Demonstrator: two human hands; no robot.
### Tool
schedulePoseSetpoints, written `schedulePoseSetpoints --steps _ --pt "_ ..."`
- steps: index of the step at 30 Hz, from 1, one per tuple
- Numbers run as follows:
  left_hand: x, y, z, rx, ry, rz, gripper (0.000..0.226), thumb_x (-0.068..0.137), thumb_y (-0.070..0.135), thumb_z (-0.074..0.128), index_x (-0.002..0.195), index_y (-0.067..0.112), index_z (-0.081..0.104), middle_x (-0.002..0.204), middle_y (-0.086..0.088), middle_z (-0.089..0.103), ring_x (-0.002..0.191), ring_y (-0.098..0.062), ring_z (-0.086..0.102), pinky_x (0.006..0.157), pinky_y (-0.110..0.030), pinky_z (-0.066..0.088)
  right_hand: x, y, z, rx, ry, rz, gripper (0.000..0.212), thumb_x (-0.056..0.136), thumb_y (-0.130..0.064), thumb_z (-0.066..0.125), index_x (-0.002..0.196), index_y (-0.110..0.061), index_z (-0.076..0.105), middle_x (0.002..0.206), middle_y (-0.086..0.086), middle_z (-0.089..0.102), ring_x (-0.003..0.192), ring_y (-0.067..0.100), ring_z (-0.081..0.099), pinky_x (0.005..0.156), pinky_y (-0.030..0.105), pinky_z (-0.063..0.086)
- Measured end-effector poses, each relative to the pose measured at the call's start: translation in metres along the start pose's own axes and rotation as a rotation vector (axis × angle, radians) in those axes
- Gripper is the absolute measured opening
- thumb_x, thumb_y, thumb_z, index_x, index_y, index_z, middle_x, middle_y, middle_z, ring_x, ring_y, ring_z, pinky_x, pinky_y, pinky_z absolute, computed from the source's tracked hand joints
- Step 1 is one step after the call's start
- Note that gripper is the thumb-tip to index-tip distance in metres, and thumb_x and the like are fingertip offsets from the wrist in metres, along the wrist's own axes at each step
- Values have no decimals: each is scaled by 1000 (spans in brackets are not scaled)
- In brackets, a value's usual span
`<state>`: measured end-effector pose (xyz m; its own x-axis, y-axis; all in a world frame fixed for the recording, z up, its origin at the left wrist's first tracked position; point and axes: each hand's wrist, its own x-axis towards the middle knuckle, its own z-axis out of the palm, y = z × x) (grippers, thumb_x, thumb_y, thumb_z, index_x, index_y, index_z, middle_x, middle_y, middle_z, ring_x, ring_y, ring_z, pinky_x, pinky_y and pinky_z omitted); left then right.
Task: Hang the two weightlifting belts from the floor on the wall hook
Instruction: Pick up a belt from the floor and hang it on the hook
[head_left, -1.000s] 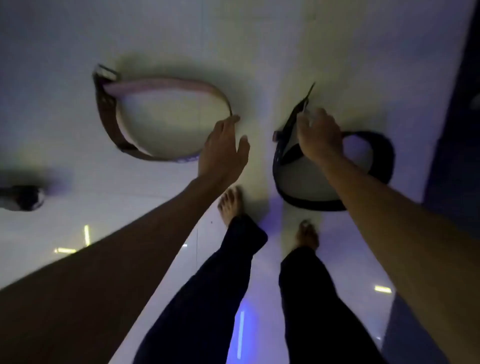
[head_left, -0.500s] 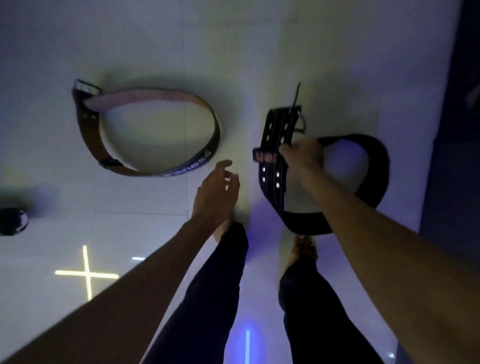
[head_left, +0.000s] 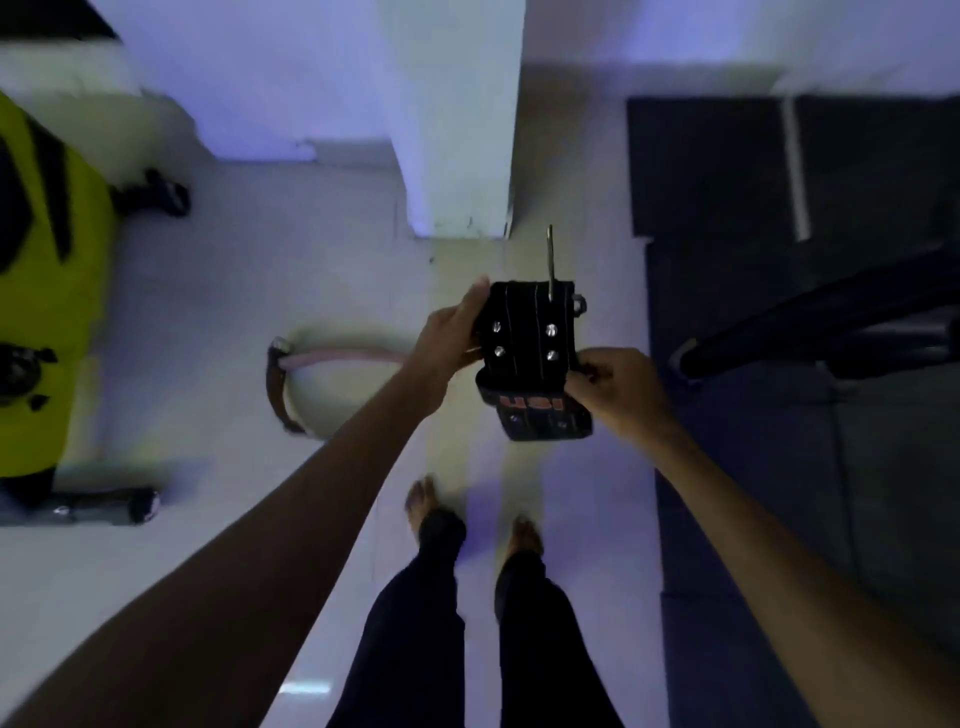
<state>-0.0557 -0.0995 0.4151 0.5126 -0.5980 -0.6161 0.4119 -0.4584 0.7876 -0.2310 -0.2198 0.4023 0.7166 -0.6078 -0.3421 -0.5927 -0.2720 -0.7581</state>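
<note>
Black weightlifting belt (head_left: 524, 343) is up off the floor, held in front of the person at about the middle of the view, its strap end showing four metal rivets and a thin metal prong (head_left: 549, 260) sticking up from its top edge. Left hand (head_left: 449, 338) grips the belt's left edge, thumb up along the side. Right hand (head_left: 618, 387) is clenched on the belt's lower right edge, just above a patch with reddish lettering.

Brown belt (head_left: 275, 379) lies in a loop on the pale tiled floor (head_left: 208, 312), to the left and behind the left forearm, which hides part of it; its pinkish inner face (head_left: 343, 357) shows along the far side.

Bare feet (head_left: 423, 501) stand on the tiles below the held belt. Ahead, a white pillar (head_left: 457, 130) comes down to the floor just beyond the prong. Open tile runs to the left of the pillar as far as the brown belt. A yellow and black machine (head_left: 47, 286) fills the far left edge. Dark floor mats (head_left: 779, 171) border the tiles on the right, with a dark bar (head_left: 810, 322) slanting over them near the right hand.

No bins or boxes show clearly.
</note>
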Motion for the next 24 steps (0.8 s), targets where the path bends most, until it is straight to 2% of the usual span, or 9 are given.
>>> schedulePoseSetpoints --steps 4,8,11,13,14,16,19,22,24 --pt "-62 115 17 31 0 224 39 101 49 54 105 17 77 99 0 77 88 -10 73 76 -21 59 -24 -81 -83 80 57 -153 41 72 -42 55 57 -5 51 51 14 51 49 7 40 53 30 31" --pt "-115 217 21 72 4 475 35 101 33 61 115 4 74 97 -1 74 86 -11 69 91 -37 58 -43 -161 -149 141 95 -287 35 81 -19 61 54 -3 46 50 6 37 47 4 32 53 27 26" --pt "-154 285 18 41 -13 636 28 101 27 61 115 6 73 102 -5 74 95 -19 68 101 -46 54 -48 -215 -186 122 161 -381 27 79 -20 59 69 5 63 57 16 56 52 13 49 53 40 38" --pt "-178 321 10 33 -44 753 24 101 20 61 117 6 72 106 -7 74 97 -19 68 98 -43 56 -51 -249 -209 113 209 -454 27 78 -22 59 76 3 69 69 24 67 61 28 63 61 49 50" --pt "-190 336 5 33 -54 810 24 101 17 62 118 5 71 106 -8 73 96 -19 69 97 -41 57 -56 -267 -219 106 240 -478 28 78 -24 59 78 2 69 73 24 69 66 32 66 64 49 52" --pt "-211 362 -7 33 -55 910 19 99 11 64 116 4 69 102 -11 72 91 -21 68 93 -40 59 -65 -299 -238 126 274 -541 28 76 -29 58 84 -3 68 77 24 69 67 28 63 65 41 48" --pt "-234 401 -20 38 -36 1040 13 97 3 65 106 11 62 97 -16 69 82 -24 67 76 -32 64 -78 -345 -258 151 285 -626 17 76 -24 57 92 -18 61 78 24 69 68 20 54 66 35 43" --pt "-260 436 -26 23 20 1126 14 98 5 64 111 11 66 96 -9 73 82 -16 71 72 -26 62 -89 -389 -275 131 334 -670 16 85 -7 55 86 -22 60 56 3 59 58 17 44 61 32 34" --pt "-274 456 -27 -12 52 1172 15 98 6 64 113 8 69 97 -8 75 82 -13 71 74 -29 62 -99 -419 -287 154 359 -717 12 90 -7 57 92 -17 64 68 2 65 62 23 55 67 33 37"
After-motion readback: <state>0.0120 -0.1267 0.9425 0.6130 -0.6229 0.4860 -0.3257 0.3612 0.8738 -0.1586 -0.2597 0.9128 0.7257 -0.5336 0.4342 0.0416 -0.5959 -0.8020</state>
